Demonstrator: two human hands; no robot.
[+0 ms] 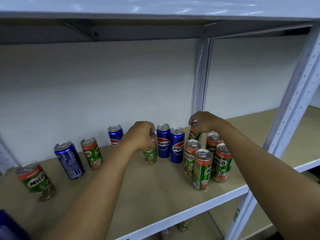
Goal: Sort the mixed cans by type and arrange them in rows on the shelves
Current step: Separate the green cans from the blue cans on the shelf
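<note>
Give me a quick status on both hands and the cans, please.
Left hand grips a Milo can by its top. Right hand grips the rear Milo can. Two Pepsi cans stand between them.

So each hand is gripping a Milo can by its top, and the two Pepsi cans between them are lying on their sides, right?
Not quite. The head view shows the two Pepsi cans standing upright. The rest holds: the left hand and right hand each grip a Milo can by its top.

Glossy metal cans (pixel 202 168) with shiny silver lids stand on a matt, smooth wooden board (pixel 147 191); the shelf frame (pixel 294 94) is painted metal, faintly glossy.
</note>
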